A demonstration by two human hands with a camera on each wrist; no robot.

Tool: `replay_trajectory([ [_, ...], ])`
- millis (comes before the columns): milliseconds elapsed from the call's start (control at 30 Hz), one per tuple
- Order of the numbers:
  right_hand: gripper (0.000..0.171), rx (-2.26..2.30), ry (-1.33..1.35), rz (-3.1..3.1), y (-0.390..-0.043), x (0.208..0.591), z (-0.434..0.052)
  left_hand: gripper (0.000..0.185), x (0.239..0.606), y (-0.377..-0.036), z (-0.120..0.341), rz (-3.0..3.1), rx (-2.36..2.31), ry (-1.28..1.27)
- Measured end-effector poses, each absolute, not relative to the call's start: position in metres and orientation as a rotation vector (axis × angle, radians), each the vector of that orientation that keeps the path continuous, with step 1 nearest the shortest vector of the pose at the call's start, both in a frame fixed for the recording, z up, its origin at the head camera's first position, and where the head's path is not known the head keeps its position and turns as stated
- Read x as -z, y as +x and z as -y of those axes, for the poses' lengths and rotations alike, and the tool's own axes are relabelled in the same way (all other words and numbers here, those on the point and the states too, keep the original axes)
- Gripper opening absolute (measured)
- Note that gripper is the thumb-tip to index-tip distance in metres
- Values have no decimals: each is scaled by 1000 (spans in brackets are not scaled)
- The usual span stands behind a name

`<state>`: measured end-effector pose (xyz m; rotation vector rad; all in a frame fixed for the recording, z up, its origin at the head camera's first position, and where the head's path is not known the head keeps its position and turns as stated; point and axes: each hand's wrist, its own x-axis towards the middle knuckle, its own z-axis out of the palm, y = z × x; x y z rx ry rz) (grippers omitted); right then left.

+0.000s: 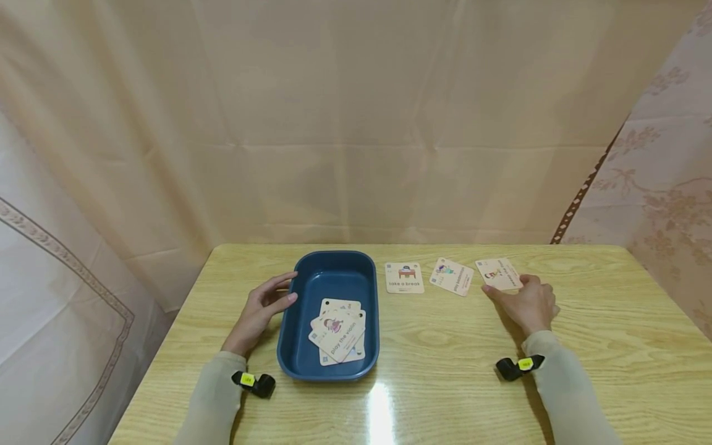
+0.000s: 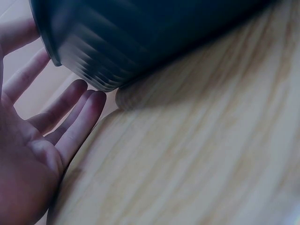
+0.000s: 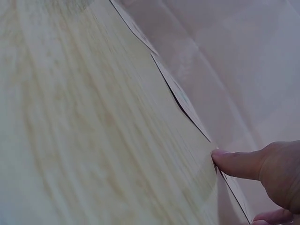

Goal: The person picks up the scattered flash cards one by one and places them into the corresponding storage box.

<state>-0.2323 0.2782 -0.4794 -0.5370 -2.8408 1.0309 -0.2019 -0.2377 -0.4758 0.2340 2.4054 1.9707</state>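
A blue plastic tub [image 1: 328, 371] stands on the left part of the table. My left hand [image 1: 261, 309] is at its left side, thumb and index fingertip right at the rim; the left wrist view shows the fingers [image 2: 77, 124] spread and nearly straight beside the ribbed wall. Inside lies an overlapping pile of picture cards [image 1: 337, 334], "play the violin" on top. At the right end of a row of three cards, my right hand [image 1: 525, 303] pinches a picture card [image 1: 497, 274] by its near edge, thumb at one corner. Its other fingers are partly hidden.
Left of that card lie a tilted card [image 1: 452, 276] and a straight "take a break" card [image 1: 404, 278]. The row runs near the far edge of the wood-grain table [image 1: 439, 364]. Behind it hangs a beige curtain [image 1: 345, 123]; patterned cloth [image 1: 667, 185] hangs at right.
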Motion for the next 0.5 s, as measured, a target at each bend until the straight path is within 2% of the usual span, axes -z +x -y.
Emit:
replay_trajectory([
  [500,100,-902,-596,2886,-231,477,-285,49,474,-201,236,-2392,-1981,223],
])
